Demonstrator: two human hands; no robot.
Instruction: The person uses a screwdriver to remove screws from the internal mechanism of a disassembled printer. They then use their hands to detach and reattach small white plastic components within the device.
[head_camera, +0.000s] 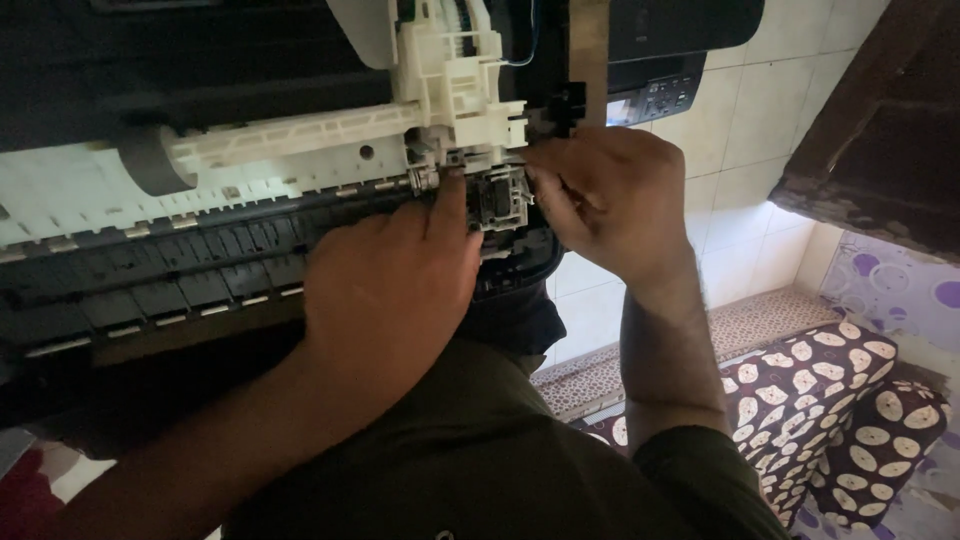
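Nearest the camera is the person's dark olive sleeve (480, 470), with both forearms reaching up from it to an opened printer (150, 270). The left hand (390, 290) lies flat over the black ribbed paper path, its forefinger stretched up to touch a small black-and-grey mechanism (497, 198) at the printer's right end. The right hand (610, 195) comes in from the other side, its fingers (548, 190) pinched narrowly against that same part; whether they actually hold it or only press on it I cannot tell.

The mechanism sits just below a white plastic frame (455, 85) and beside a grey roller shaft (150, 160). It looks light, stiff and rather fragile, with thin clips that would likely snap under twisting, so its solid side walls seem the safest place to take hold. The printer's long axis runs left to right across the view, tilting slightly upward to the right; the small part faces the person.

A patterned brown cushion (830, 400) lies on the tiled floor (740, 130) to the right.
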